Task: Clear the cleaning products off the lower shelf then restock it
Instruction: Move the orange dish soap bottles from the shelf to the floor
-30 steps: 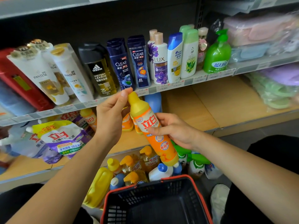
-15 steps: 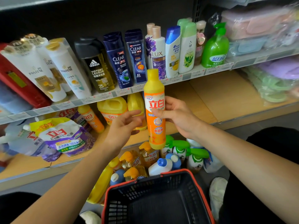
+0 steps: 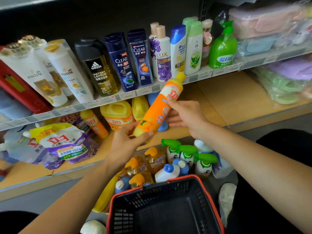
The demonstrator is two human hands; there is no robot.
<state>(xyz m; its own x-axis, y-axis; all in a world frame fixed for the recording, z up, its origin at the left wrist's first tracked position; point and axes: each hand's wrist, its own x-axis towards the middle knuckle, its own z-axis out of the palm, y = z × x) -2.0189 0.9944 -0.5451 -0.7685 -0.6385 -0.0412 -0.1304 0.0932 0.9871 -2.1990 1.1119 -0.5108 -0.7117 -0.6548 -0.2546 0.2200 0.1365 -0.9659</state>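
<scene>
My left hand [image 3: 126, 144] is holding the base of the orange bottle [image 3: 157, 110] and my right hand [image 3: 185, 115] is gripping its middle. A moment ago it was upright; now it is tilting, cap to the right, in front of the lower shelf [image 3: 236, 98]. I think it is going back there.

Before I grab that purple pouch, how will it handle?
The pouch lies slumped and soft-sided, so it will probably sag when lifted. It bulges, so likely heavy for its size. Its glossy film may slip.
</scene>
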